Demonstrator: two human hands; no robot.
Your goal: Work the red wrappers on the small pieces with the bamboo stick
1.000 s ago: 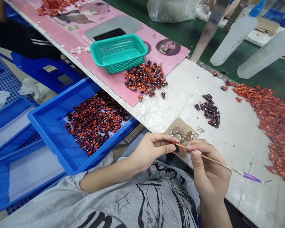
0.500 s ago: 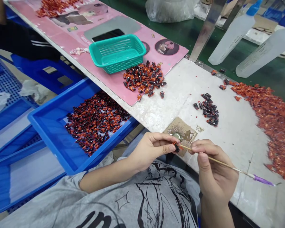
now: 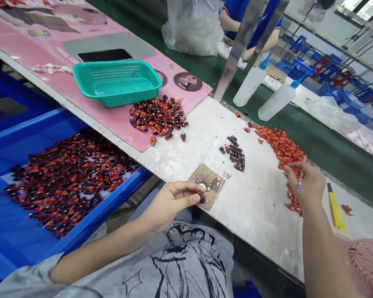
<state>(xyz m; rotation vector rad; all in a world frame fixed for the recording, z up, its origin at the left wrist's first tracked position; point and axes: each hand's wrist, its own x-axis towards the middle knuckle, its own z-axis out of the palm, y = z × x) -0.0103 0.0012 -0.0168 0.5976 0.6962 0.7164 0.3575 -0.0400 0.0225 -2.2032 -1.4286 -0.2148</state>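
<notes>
My left hand (image 3: 177,202), fingers pinched, holds a small black-and-orange plastic part (image 3: 202,198) just above the near edge of a brown cardboard square (image 3: 216,194). A wet, shiny patch and a small pale round thing are on that cardboard. My right hand (image 3: 309,184) is over the pile of small orange pieces (image 3: 279,142), thumb and fingers curled together. The purple end of a thin stick (image 3: 299,186) shows beneath its fingers; the rest of the stick is hidden. Several black parts (image 3: 236,154) lie between the two hands, farther back.
A green basket (image 3: 118,99) stands on the pink mat, with assembled parts (image 3: 160,118) heaped beside it. The blue tray (image 3: 65,244) at left holds many more. Two white bottles (image 3: 276,101) stand behind a metal post (image 3: 236,54). A yellow cutter (image 3: 336,209) lies at right.
My right hand has moved away from the left, rightward to the orange pile, taking the stick off the part. My left hand still holds the part. The view has turned right.
</notes>
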